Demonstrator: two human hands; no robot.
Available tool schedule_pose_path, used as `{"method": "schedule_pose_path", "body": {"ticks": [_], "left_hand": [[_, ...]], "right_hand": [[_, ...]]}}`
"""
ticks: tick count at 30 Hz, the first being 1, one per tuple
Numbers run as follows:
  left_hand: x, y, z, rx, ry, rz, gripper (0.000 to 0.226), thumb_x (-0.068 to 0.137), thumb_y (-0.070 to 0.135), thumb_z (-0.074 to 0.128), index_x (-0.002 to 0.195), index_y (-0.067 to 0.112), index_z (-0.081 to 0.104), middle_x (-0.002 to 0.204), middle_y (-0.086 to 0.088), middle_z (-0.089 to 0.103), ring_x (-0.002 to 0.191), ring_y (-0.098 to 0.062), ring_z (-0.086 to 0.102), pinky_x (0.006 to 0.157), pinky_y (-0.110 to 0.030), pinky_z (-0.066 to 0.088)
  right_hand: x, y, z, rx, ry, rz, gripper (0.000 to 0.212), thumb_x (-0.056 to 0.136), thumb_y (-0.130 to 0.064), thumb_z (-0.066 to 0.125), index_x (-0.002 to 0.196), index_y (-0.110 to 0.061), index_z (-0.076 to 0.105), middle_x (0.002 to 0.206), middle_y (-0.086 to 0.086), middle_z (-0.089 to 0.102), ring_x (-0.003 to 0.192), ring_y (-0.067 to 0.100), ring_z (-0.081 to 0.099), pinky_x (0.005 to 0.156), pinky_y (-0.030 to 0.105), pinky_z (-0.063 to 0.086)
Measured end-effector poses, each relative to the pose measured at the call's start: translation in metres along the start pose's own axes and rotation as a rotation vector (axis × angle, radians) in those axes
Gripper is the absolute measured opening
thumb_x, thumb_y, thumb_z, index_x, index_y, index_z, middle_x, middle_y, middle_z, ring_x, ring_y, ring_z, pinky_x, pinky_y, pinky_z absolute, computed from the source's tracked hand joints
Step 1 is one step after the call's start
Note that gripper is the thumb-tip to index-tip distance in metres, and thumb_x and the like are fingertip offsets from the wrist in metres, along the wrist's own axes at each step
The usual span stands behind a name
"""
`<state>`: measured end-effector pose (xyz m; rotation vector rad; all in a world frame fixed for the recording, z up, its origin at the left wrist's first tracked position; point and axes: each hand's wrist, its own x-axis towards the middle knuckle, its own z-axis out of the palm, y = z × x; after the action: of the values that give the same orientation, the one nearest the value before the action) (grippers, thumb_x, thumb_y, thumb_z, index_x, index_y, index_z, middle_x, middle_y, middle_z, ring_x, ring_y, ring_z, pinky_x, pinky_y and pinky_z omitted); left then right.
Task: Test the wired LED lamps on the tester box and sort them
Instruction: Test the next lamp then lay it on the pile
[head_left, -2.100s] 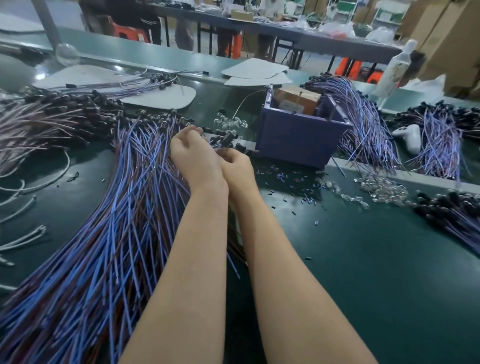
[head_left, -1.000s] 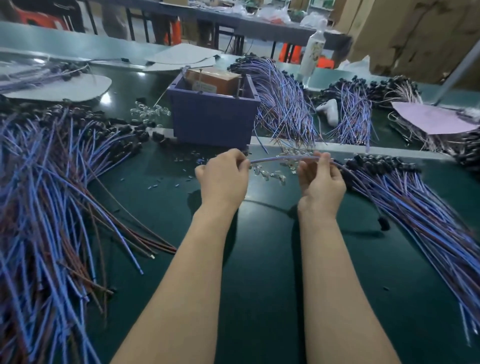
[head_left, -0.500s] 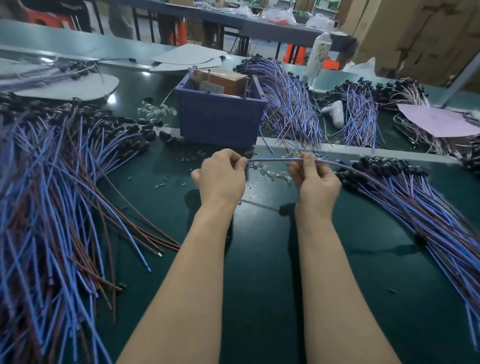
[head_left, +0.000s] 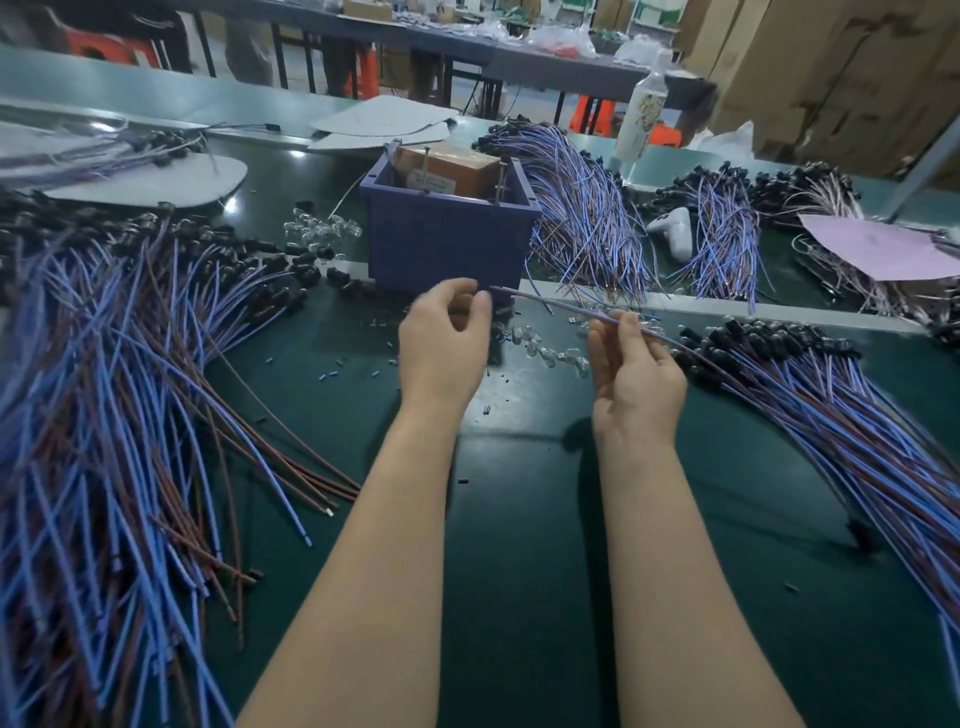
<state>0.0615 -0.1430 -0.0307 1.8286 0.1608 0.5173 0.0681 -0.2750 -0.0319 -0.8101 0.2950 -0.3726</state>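
My right hand (head_left: 634, 374) pinches one blue-and-brown wired LED lamp (head_left: 561, 306) between thumb and fingertips. The lamp's wires trail right into a pile of similar lamps (head_left: 831, 415). Their bare ends point left, toward the front of the tester box (head_left: 447, 249), a purple bin with a brown block (head_left: 449, 166) and upright metal pins inside. My left hand (head_left: 444, 343) hovers with loosely curled fingers just beside those wire ends, and I see nothing held in it. A much larger pile of wired lamps (head_left: 104, 389) covers the left of the green table.
More lamp bundles (head_left: 587, 208) lie behind the bin to the right, near a white plastic object (head_left: 675, 234) and a pink sheet (head_left: 872, 249). Clear LED caps (head_left: 550, 353) and small bits litter the table between my hands. A bottle (head_left: 641, 114) stands at the back.
My left hand has come off the wire ends it was holding and its fingers have loosened. My right hand keeps its pinch on the lamp. The view has tilted slightly.
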Motion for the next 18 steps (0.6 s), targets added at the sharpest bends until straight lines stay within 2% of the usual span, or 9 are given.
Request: {"method": "schedule_pose_path", "body": {"ticks": [3, 7, 10, 14, 16, 18], "left_hand": [[0.000, 0.004, 0.001, -0.226, -0.108, -0.013, 0.014, 0.095, 0.023, 0.055, 0.083, 0.021, 0.062, 0.075, 0.006, 0.067, 0.062, 0.001, 0.060, 0.068, -0.016, 0.049], [0.002, -0.003, 0.006, -0.133, -0.091, -0.061, 0.014, 0.094, 0.014, 0.056, 0.083, 0.011, 0.065, 0.065, 0.007, 0.064, 0.047, 0.005, 0.052, 0.057, -0.015, 0.046], [0.005, -0.009, 0.004, -0.075, 0.019, -0.097, 0.016, 0.094, 0.014, 0.055, 0.080, 0.011, 0.064, 0.062, 0.009, 0.061, 0.048, 0.003, 0.053, 0.054, -0.010, 0.045], [0.008, -0.010, -0.002, -0.187, 0.144, -0.132, 0.016, 0.093, 0.012, 0.051, 0.082, 0.014, 0.063, 0.066, 0.008, 0.063, 0.061, -0.005, 0.057, 0.067, -0.022, 0.048], [0.004, -0.007, 0.003, -0.224, 0.083, -0.154, 0.018, 0.096, 0.018, 0.049, 0.084, 0.015, 0.062, 0.069, 0.007, 0.064, 0.066, -0.011, 0.057, 0.071, -0.029, 0.048], [0.001, -0.004, 0.007, -0.196, -0.030, -0.159, 0.030, 0.097, 0.033, 0.049, 0.075, 0.019, 0.062, 0.068, 0.007, 0.064, 0.063, -0.011, 0.055, 0.073, -0.031, 0.048]], "right_hand": [[-0.001, 0.000, -0.001, -0.048, -0.025, -0.001, 0.019, 0.093, -0.007, 0.056, 0.074, -0.006, 0.060, 0.054, -0.004, 0.066, 0.054, 0.005, 0.065, 0.062, 0.017, 0.057], [-0.002, 0.002, 0.000, -0.089, -0.025, -0.002, 0.020, 0.093, -0.008, 0.056, 0.074, -0.007, 0.060, 0.053, -0.005, 0.066, 0.054, 0.004, 0.064, 0.061, 0.016, 0.056], [0.000, -0.002, -0.003, -0.050, 0.023, -0.026, 0.020, 0.093, -0.007, 0.055, 0.073, -0.006, 0.059, 0.052, -0.005, 0.065, 0.052, 0.005, 0.064, 0.059, 0.016, 0.056], [0.005, -0.009, -0.010, 0.003, 0.064, -0.050, 0.019, 0.093, -0.005, 0.055, 0.074, -0.006, 0.058, 0.051, -0.005, 0.064, 0.051, 0.005, 0.063, 0.060, 0.017, 0.056], [0.003, -0.005, -0.008, -0.025, 0.033, -0.036, 0.020, 0.094, -0.006, 0.055, 0.074, -0.007, 0.059, 0.051, -0.005, 0.065, 0.052, 0.004, 0.064, 0.061, 0.017, 0.057], [0.000, -0.001, -0.004, -0.055, 0.004, -0.026, 0.020, 0.094, -0.007, 0.054, 0.074, -0.007, 0.059, 0.052, -0.005, 0.065, 0.053, 0.004, 0.064, 0.063, 0.017, 0.057]]}}
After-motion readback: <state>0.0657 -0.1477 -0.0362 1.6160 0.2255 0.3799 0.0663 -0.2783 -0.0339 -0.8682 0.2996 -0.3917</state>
